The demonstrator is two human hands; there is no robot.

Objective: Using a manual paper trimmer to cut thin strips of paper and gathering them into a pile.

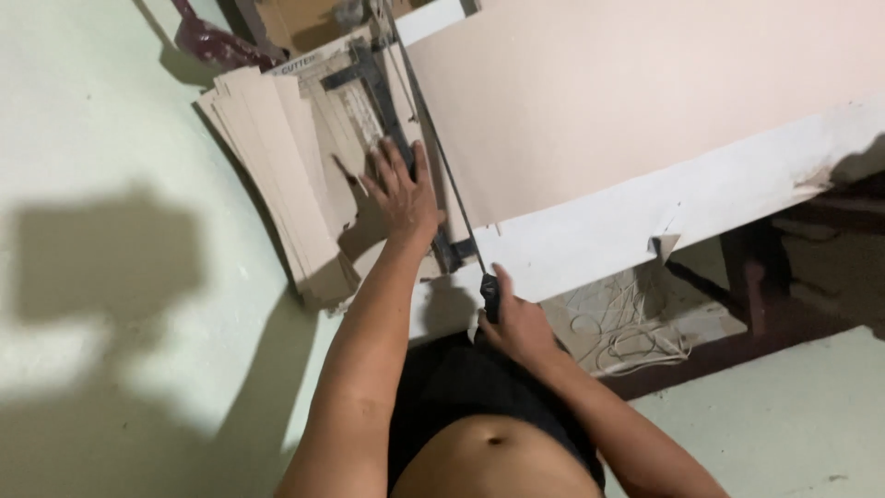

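A white table (pixel 645 221) carries a paper cutter (pixel 387 120) at left — a large beige sheet (pixel 627 92) right, probably card.

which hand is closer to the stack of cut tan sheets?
Left. The left hand lies flat on the paper cutter's bed, right beside the stack of cut tan sheets. The right hand grips the cutter's black handle, on the far side of the blade arm.

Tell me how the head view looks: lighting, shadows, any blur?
Head view: dim and soft. The left hand pressing the paper on the paper cutter is slightly motion-blurred; a large blocky shadow lies on the pale floor; the right hand on the cutter handle reads clearly; straight edges bow from lens distortion.
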